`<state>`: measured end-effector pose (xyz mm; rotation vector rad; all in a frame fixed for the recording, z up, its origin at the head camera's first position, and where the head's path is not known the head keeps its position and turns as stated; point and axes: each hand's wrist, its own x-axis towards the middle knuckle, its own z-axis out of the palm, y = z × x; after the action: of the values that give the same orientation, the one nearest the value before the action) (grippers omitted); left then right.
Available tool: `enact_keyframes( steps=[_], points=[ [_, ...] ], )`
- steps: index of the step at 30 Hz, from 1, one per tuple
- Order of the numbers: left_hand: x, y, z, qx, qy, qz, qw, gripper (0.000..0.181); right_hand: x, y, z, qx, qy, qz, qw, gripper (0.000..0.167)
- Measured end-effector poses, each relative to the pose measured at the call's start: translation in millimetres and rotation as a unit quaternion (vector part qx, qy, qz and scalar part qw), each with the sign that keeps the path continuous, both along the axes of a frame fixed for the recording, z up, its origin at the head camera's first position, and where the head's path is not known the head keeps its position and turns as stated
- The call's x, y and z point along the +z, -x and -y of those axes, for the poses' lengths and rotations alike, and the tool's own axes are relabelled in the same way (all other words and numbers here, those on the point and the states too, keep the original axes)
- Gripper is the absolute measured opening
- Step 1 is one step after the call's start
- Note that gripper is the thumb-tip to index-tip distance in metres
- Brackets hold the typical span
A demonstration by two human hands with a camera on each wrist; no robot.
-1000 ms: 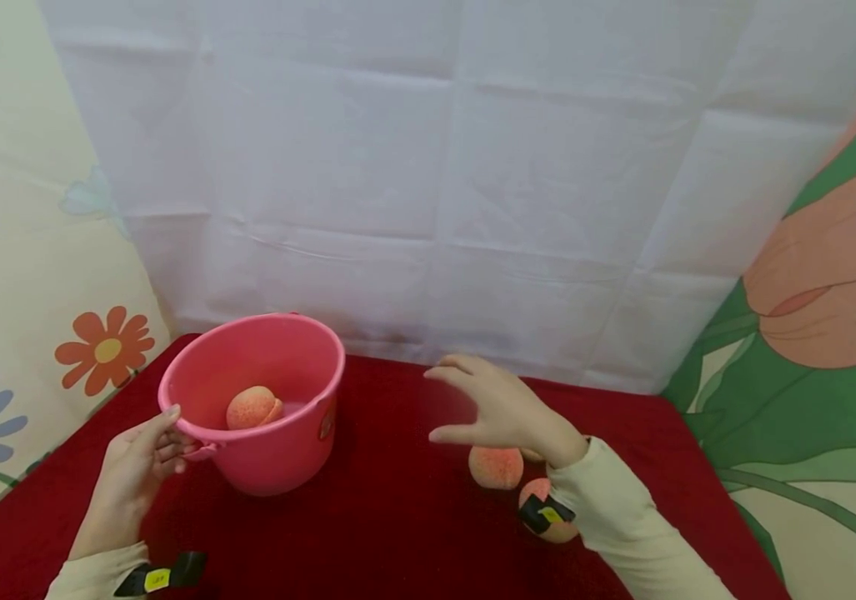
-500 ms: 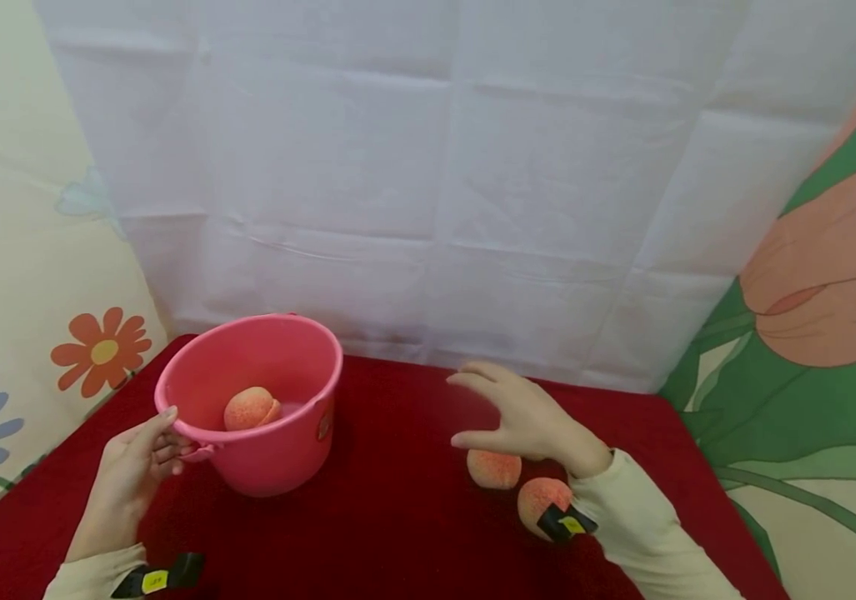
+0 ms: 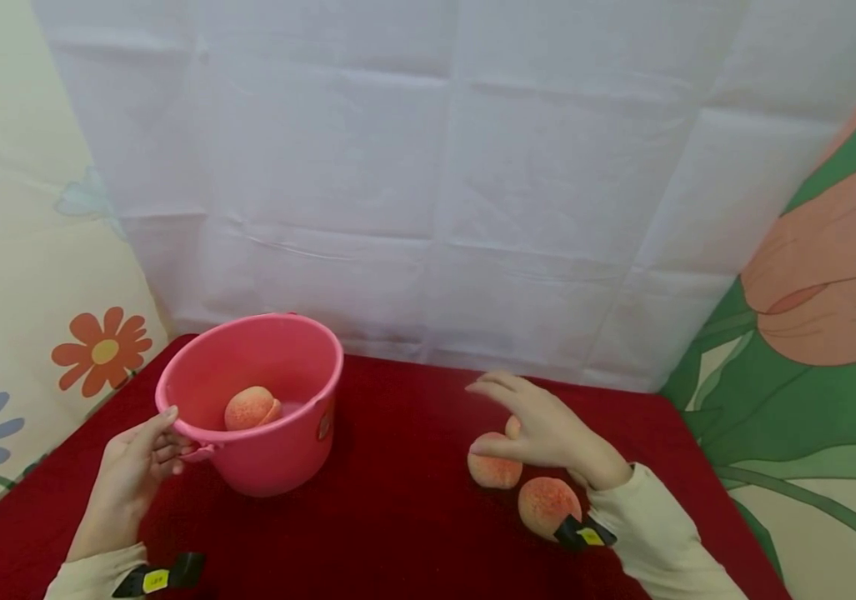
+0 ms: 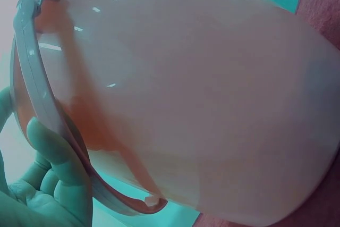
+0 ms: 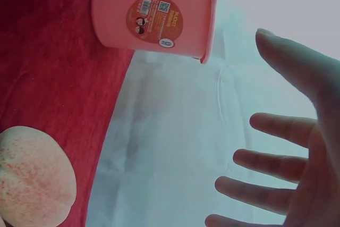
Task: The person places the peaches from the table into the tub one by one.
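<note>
At the left of the head view a pink bucket (image 3: 277, 462) stands on a red cloth, with one peach (image 3: 250, 409) inside it. My left hand (image 3: 131, 471) pinches the bucket's near-left rim by its handle joint, the thumb on the rim. In the left wrist view, the handle (image 4: 40, 83) hangs along the bucket's side next to my thumb. My right hand (image 3: 551, 429) hovers with fingers spread, holding nothing. Beneath and beside it lie a peach (image 3: 493, 471), another peach (image 3: 548, 504) nearer me, and a third peach (image 3: 513, 427) mostly hidden behind the hand.
The red cloth (image 3: 397, 500) covers the table up to a white hanging sheet (image 3: 428, 208) at the back. Flower-printed cloths hang at both sides. A round label (image 5: 154, 20) shows on the bucket in the right wrist view.
My right hand has moved right and slightly toward me, away from the bucket and over the loose peaches. The left hand and the bucket have stayed in place.
</note>
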<state>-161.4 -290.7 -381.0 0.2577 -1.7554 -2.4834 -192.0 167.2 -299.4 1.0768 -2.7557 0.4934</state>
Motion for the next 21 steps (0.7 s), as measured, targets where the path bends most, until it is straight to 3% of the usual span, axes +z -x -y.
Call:
enact_keyframes(
  steps=[12, 16, 21],
  points=[
    [-1.3, 1.1, -0.2, -0.006, -0.002, 0.004, 1.0, 0.031, -11.7, -7.1, -19, -0.054, 0.011, 0.056, 0.9969, 0.067],
    [-1.8, 0.5, -0.3, -0.005, -0.003, 0.004, 1.0, 0.031, -13.8, -8.2, -25, -0.061, 0.01, 0.054, 0.9966, 0.065],
    [0.1, -0.1, -0.5, -0.004, -0.003, 0.004, 1.0, 0.031, -21.8, -8.5, -33, -0.042, 0.005, 0.027, 0.9988, 0.059]
  ],
)
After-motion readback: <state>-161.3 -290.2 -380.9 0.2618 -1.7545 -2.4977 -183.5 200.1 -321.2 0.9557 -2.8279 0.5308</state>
